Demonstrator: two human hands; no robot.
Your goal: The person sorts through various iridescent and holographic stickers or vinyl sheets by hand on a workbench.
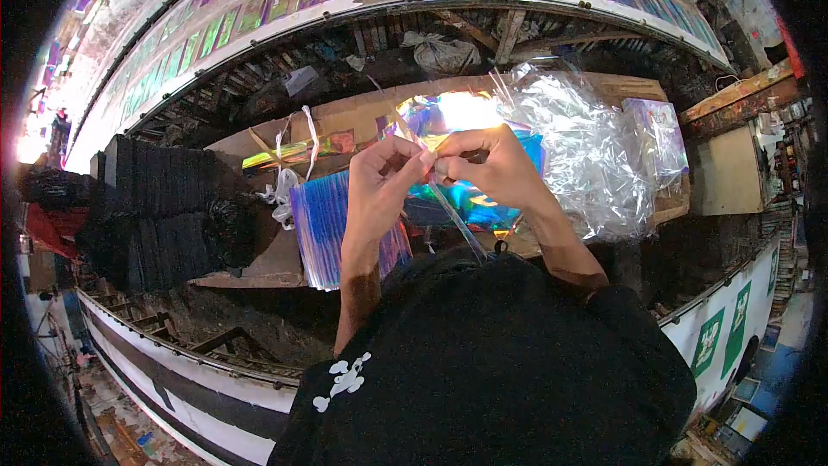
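My left hand and my right hand meet fingertip to fingertip over the bench. Both are closed in a pinch on a thin clear plastic strip, which hangs down toward my chest. The exact grip point is partly hidden by the fingers. Under my hands lie shiny iridescent film sheets, glaring with light at the top. Close to my left wrist sits a stack of blue-violet iridescent pieces. A heap of crumpled clear plastic film spreads beside my right forearm.
Brown cardboard covers the bench. A wrapped iridescent pack stands at its right end. White plastic bag scraps and tall black stacks are on the left. Beyond runs a long white table with rows of coloured sheets.
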